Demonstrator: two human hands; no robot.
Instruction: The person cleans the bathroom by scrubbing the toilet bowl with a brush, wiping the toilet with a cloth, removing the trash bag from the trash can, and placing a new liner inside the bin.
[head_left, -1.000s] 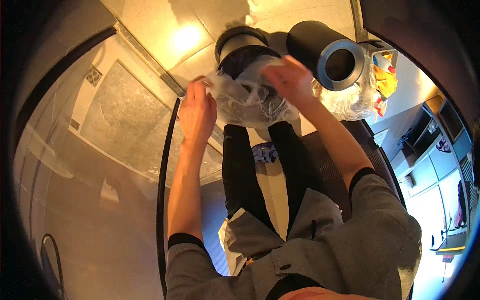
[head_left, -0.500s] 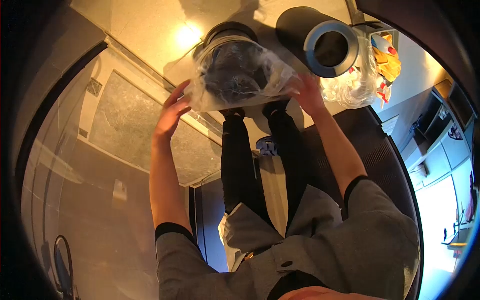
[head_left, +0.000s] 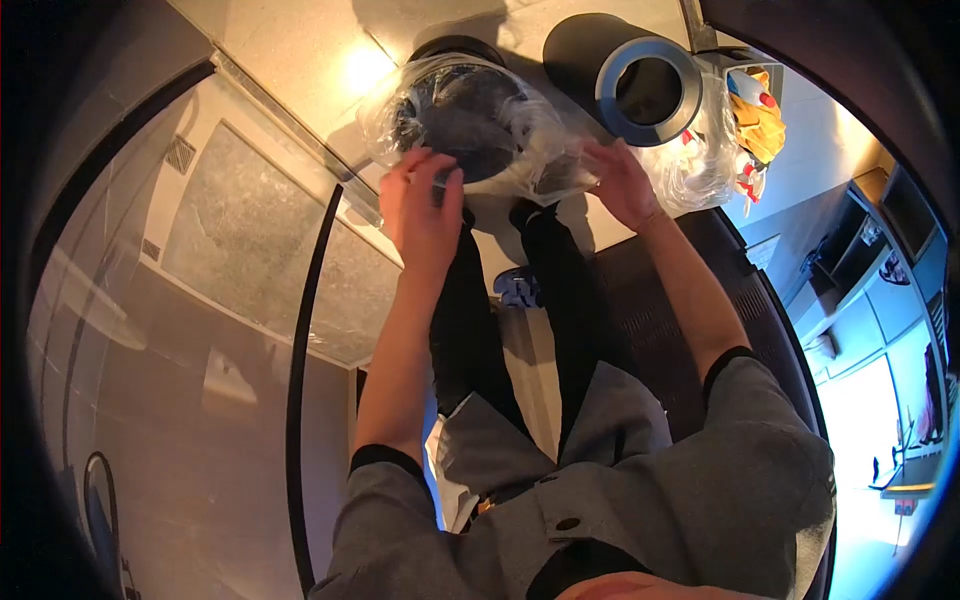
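Observation:
A clear plastic bag [head_left: 545, 135] lies spread over the mouth of a dark round bin [head_left: 465, 115] on the floor in front of my feet. At the bag's near left edge, my left hand [head_left: 422, 195] is closed with curled fingers over the plastic. My right hand [head_left: 622, 182] pinches the bag's right edge, and the film stretches between it and the bin. Just beyond my right hand lies a dark cylinder [head_left: 590, 60] with a grey ring rim [head_left: 682, 105] around its opening, tilted towards me.
Right of the cylinder, another clear plastic bag [head_left: 690, 180] lies beside a container of colourful packages [head_left: 757, 125]. A dark vented panel [head_left: 680, 300] borders my right leg. To the left are a glass panel and a framed stone-like floor [head_left: 270, 240]. A blue slipper [head_left: 518, 288] lies between my legs.
My left hand has moved right and inwards, its spread fingers now curled at the bag's near edge. The bag's near side has gathered closer to the bin. My right hand stays at its edge.

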